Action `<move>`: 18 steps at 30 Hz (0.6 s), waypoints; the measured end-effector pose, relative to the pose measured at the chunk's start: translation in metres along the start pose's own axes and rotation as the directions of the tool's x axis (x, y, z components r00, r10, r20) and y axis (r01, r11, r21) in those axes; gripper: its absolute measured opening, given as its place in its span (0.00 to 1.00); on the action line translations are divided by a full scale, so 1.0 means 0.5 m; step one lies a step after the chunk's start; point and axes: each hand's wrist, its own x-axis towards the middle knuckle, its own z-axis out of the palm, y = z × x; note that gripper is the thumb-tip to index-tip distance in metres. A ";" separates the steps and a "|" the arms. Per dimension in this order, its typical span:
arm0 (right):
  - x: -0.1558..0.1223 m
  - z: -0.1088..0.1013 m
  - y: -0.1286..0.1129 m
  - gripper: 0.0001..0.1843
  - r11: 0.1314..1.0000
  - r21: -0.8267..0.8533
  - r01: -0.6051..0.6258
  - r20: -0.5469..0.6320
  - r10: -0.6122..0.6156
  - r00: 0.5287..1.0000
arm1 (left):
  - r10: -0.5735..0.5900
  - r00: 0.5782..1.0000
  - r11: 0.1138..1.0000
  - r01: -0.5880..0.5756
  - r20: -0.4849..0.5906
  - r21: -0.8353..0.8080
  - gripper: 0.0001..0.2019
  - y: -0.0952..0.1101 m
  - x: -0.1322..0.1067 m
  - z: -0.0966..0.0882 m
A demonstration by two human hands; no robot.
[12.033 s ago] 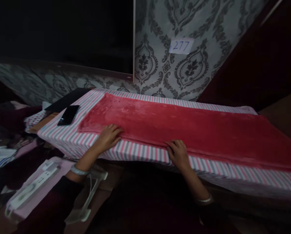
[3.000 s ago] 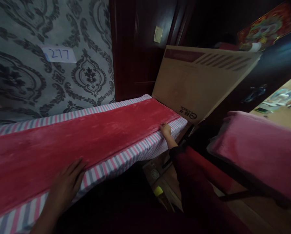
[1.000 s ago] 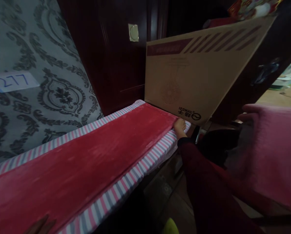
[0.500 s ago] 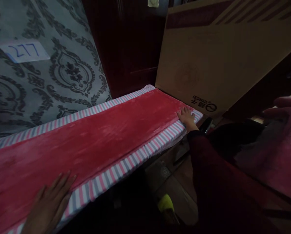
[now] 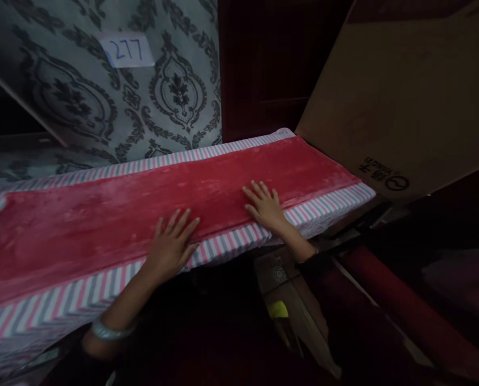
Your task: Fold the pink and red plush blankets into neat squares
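Note:
A long piece of red plush cloth (image 5: 114,201) lies spread along a narrow board or table under a striped pink, grey and white cover (image 5: 79,295). Flat on the red cloth near its front edge is my left hand (image 5: 169,246), fingers spread, with a bracelet (image 5: 113,329) on the wrist. Farther right, my right hand (image 5: 264,206) also rests palm down with its fingers apart. Neither hand grasps anything. At the far left, a corner of striped cover shows beyond the end of the red cloth.
Behind stands a patterned grey wall (image 5: 179,96) bearing a paper marked 277 (image 5: 129,50). A dark red door or panel (image 5: 259,69) adjoins it. A large cardboard box (image 5: 400,91) leans at the right end. Something yellow (image 5: 278,309) lies on the floor below.
My right hand has moved left from the cloth's far right corner. My left hand has slid right, so the hands are closer together. The view has swung left.

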 end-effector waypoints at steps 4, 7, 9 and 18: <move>-0.037 0.024 -0.051 0.30 0.999 -0.050 0.021 0.083 -0.017 0.996 | -0.025 0.993 0.999 0.030 0.115 -0.039 0.32 0.041 0.012 0.029; -0.046 0.030 -0.044 0.29 0.997 -0.079 0.014 0.054 -0.009 0.998 | -0.029 0.996 0.997 0.034 0.087 -0.063 0.32 0.044 -0.002 0.048; -0.046 0.035 -0.040 0.28 0.996 -0.093 0.011 0.034 -0.008 0.999 | -0.018 0.998 0.997 0.023 0.061 -0.079 0.31 0.040 -0.011 0.052; -0.061 0.074 -0.017 0.27 0.991 -0.118 0.062 -0.060 -0.069 0.996 | -0.081 0.994 0.990 0.089 0.073 -0.110 0.26 -0.030 -0.085 0.007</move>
